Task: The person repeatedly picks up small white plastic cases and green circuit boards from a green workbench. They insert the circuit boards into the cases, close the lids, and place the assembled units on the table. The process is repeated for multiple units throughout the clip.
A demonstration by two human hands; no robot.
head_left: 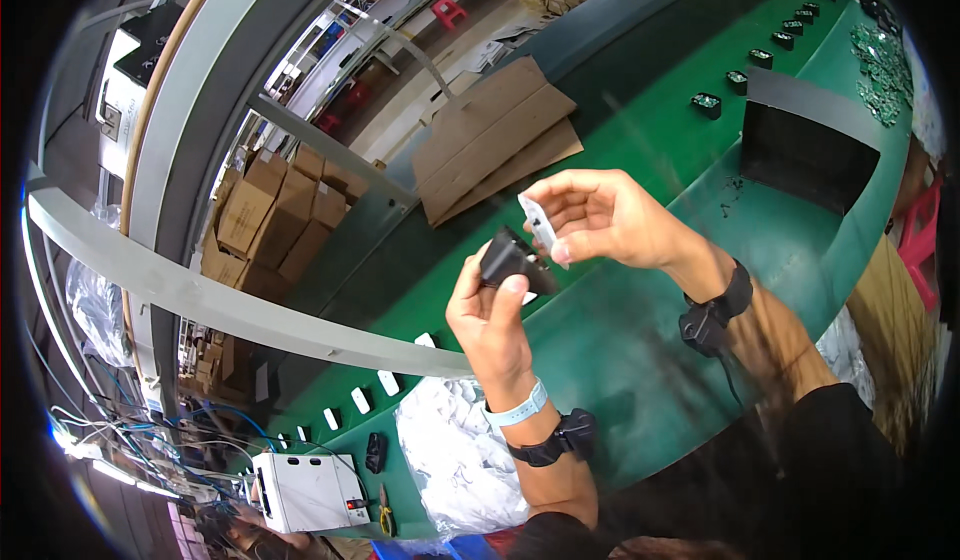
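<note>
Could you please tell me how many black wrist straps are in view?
2: one black strap behind the left hand, another black strap behind the right hand.

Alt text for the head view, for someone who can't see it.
A person's left hand holds a black casing, the right hand a small pale piece, above a green work surface where a white plastic bag lies.

Your two hands [490, 335] held one black case [507, 258] and one pale plate [538, 222]; you wore two black wristbands [545, 447] and one blue strap [518, 408].
</note>
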